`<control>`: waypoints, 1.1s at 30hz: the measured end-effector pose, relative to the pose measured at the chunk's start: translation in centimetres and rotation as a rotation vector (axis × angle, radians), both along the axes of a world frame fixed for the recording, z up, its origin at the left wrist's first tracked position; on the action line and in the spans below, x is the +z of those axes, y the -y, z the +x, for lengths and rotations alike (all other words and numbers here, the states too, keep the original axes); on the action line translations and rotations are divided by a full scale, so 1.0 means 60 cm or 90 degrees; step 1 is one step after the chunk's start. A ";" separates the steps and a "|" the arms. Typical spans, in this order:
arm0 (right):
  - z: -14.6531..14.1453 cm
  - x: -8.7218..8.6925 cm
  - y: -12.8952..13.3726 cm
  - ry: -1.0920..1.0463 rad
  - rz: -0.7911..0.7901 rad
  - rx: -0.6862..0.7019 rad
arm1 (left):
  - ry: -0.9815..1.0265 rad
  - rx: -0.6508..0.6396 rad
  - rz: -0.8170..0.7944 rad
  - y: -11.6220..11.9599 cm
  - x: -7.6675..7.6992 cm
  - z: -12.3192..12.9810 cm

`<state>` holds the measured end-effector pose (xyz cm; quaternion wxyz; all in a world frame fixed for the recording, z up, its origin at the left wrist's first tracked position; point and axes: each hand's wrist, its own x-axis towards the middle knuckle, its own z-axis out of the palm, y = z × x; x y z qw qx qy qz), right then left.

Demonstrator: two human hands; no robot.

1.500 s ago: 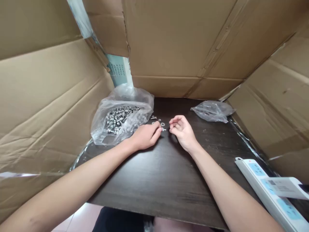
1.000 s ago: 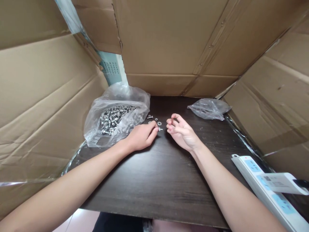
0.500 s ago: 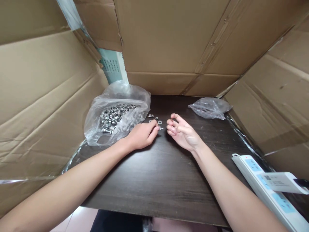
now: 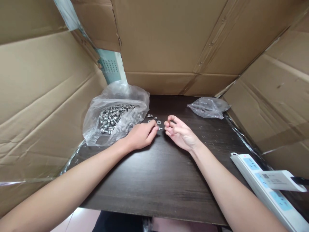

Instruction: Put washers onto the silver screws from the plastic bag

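My left hand point(image 4: 143, 135) is closed in a pinch on a small metal bolt point(image 4: 159, 128), whose shank sticks out to the right past the thumb and fingertip. My right hand point(image 4: 179, 132) hovers just right of that bolt, palm turned inward. Its fingers are loosely curled and apart, and I see nothing between them. Beyond the hands lie a flat washer point(image 4: 159, 122), a smaller ring point(image 4: 155, 118) and a loose bolt point(image 4: 149, 116). Another washer point(image 4: 149, 121) is partly hidden behind my left hand.
An open clear plastic bag point(image 4: 96, 108) full of metal bolts point(image 4: 112, 117) stands left of my hands. A crumpled clear bag point(image 4: 209, 107) lies at the back right. A white power strip point(image 4: 263, 190) with a plug is at the right edge. Cardboard walls point(image 4: 169, 42) enclose the dark table point(image 4: 145, 180).
My right hand has come slightly closer to the bolt. The left hand keeps its pinch on the bolt, and the whole view has shifted a little.
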<state>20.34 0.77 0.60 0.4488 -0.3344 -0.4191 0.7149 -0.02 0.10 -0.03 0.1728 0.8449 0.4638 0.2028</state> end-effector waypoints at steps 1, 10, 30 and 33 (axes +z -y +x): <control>-0.002 -0.004 -0.002 0.002 0.003 -0.013 | 0.002 0.000 0.000 0.000 0.000 0.000; 0.011 -0.013 -0.010 0.036 -0.010 -0.036 | 0.012 -0.001 -0.005 -0.001 0.000 0.000; -0.007 -0.023 0.007 0.614 0.562 -0.069 | 0.093 -0.034 0.046 -0.003 -0.008 -0.001; -0.007 -0.025 0.007 0.601 0.571 -0.061 | 0.082 -0.035 0.063 -0.003 -0.009 0.000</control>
